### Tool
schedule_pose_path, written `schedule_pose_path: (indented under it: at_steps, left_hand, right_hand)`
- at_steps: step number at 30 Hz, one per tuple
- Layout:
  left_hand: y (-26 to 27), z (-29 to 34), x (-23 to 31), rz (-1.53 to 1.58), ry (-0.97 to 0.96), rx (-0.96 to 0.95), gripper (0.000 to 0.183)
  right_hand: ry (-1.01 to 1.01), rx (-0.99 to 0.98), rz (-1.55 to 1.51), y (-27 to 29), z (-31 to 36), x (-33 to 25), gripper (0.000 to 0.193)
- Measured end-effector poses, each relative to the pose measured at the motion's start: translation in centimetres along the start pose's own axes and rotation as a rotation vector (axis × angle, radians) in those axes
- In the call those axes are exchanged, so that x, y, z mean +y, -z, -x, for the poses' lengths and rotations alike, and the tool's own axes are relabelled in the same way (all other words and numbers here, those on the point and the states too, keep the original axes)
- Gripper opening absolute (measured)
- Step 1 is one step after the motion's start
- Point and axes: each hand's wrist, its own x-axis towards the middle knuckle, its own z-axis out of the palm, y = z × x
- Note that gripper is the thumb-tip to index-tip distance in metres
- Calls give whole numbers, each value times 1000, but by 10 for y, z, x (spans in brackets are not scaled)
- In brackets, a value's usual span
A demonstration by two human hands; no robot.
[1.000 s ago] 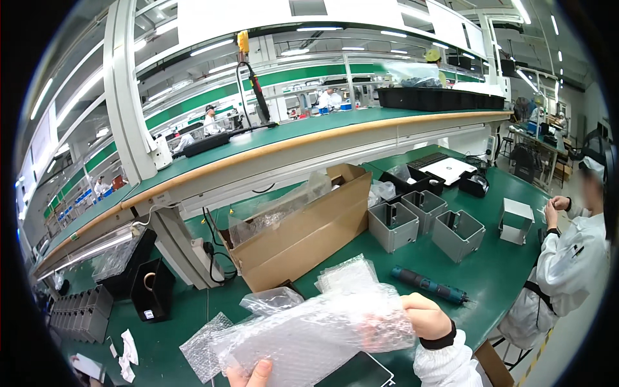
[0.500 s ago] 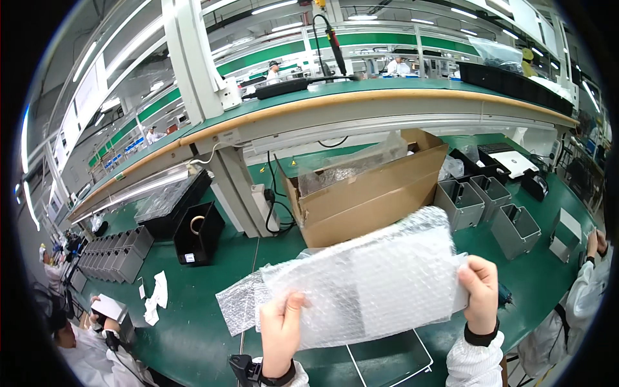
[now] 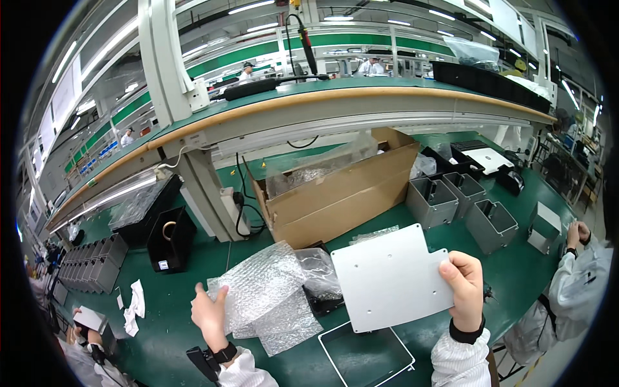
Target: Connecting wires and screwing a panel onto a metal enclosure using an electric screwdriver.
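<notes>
My right hand (image 3: pixel 465 287) grips a flat grey metal plate (image 3: pixel 387 277) by its right edge, thumb on the face. The plate is tilted up, with small holes along its edges and a notch at its upper right corner. On the left, my left hand (image 3: pixel 211 315) has its thumb and fingers apart at the left edge of a bubble wrap sleeve (image 3: pixel 261 284). That sleeve rests over another bubble wrap piece (image 3: pixel 290 329) on the green table. Below the plate lies a rectangular frame with a white rim (image 3: pixel 327 353).
Behind stands an open cardboard box (image 3: pixel 342 206) with clear wrapping inside. Grey housings (image 3: pixel 491 226) are at the right, and a black bin (image 3: pixel 171 238) at the left. A dark tray (image 3: pixel 322 303) holds plastic film. Co-workers' hands (image 3: pixel 578 233) show at both sides.
The grey plate has come out of the bubble wrap into my right hand. My left hand has moved left with the wrap, which now lies on the table pile. The view has shifted slightly right.
</notes>
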Motion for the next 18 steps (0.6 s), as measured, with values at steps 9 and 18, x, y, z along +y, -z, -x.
schedule_pose_path:
  at_steps: [9,18]
  left_hand:
    - [93,116,92,633,-956,127,69]
    - [77,164,129,204,-1169,390,45]
  right_hand:
    - [-125,-82,-87,-9,11,-3,21]
    - [-40,-324,-231,-18,24,-2,21]
